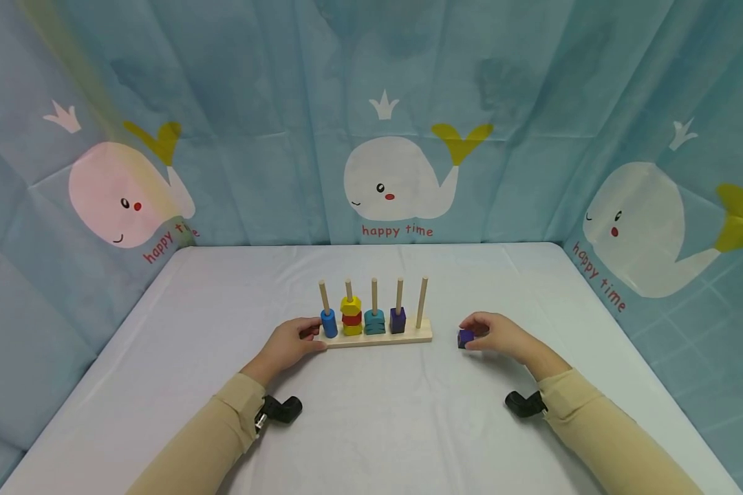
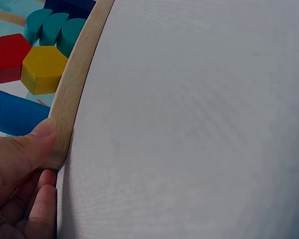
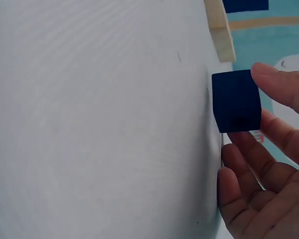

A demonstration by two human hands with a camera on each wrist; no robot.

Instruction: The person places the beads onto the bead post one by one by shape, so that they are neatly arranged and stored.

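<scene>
A wooden peg stand [image 1: 378,339] with a row of upright pegs sits on the table. My left hand [image 1: 292,344] grips its left end, the thumb [image 2: 42,132] lying along the base beside the blue cylinders [image 1: 329,324]. From left to right, the other pegs carry yellow and red hexagonal blocks [image 1: 351,319], teal blocks [image 1: 374,323] and a purple block [image 1: 397,321]; the rightmost peg [image 1: 422,302] is bare. Right of the stand, my right hand [image 1: 501,337] pinches a purple block [image 3: 235,102] between thumb and fingers. Whether this block touches the table I cannot tell.
White cloth covers the table [image 1: 378,419]. Blue curtains [image 1: 254,137] printed with whales stand along its back and sides. A black wrist device [image 1: 283,410] sits at the left cuff and another black device [image 1: 525,404] at the right cuff.
</scene>
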